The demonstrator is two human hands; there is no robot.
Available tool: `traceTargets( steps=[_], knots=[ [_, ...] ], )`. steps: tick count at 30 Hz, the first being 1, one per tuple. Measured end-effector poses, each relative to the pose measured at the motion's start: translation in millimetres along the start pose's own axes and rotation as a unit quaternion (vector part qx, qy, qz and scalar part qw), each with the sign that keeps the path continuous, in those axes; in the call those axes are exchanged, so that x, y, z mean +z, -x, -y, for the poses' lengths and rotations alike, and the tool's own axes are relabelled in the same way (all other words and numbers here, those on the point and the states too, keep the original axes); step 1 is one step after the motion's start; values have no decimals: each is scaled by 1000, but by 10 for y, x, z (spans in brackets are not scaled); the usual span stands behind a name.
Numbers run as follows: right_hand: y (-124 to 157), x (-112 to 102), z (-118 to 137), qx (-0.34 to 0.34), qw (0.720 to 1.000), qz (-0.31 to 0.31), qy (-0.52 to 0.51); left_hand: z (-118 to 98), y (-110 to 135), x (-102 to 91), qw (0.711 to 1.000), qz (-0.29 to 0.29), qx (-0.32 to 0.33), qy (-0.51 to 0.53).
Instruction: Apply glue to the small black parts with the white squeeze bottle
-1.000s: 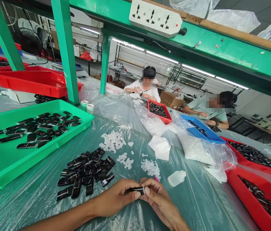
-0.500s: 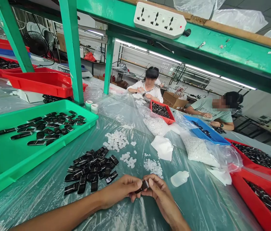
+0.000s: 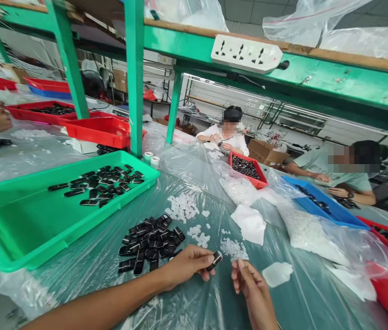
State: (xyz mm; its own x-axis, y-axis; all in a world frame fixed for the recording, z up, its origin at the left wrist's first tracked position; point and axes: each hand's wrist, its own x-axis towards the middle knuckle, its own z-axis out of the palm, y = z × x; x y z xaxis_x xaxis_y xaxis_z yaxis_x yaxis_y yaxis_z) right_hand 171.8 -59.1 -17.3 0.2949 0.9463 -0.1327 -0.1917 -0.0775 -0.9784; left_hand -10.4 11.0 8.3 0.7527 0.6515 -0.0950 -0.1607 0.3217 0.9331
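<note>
Right hand (image 3: 253, 285) has drawn away; left hand (image 3: 190, 266) pinches a black piece (image 3: 216, 260).

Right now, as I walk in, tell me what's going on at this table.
The person's left hand holds a single black piece. The right hand is apart from it, near some tiny white bits; whether it grips one is too small to tell. A pile of similar pieces lies beside the left hand, with more in the green tray. Other people are farther back.

The left grip (image 3: 191, 265) holds a black piece (image 3: 215, 261) near a black pile (image 3: 150, 244) on the plastic-covered bench (image 3: 306, 305). The right grip (image 3: 252, 285), apart, is near small white bits (image 3: 234, 250).
</note>
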Motion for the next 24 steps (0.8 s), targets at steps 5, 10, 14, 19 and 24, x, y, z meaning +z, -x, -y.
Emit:
traceTargets(
  steps=[5, 10, 14, 19, 24],
  knots=[
    [-6, 29, -29, 7, 1000, -17, 4, -320, 32, -6, 993, -100, 56, 12],
    [5, 27, -19, -10, 999, -6, 36, -869, 203, -269, 970, -200, 119, -64],
    [13, 0, -43, -19, 998, 18, 59, -1318, 468, -759, 872, -357, 202, -268],
    [41, 33, -50, -50, 993, 40, 95, -1495, 828, -1374, 554, -531, 143, -625],
    [50, 65, -17, -77, 984, 53, 148, -1284, 888, -1397, 509, -425, 19, -748]
  ],
)
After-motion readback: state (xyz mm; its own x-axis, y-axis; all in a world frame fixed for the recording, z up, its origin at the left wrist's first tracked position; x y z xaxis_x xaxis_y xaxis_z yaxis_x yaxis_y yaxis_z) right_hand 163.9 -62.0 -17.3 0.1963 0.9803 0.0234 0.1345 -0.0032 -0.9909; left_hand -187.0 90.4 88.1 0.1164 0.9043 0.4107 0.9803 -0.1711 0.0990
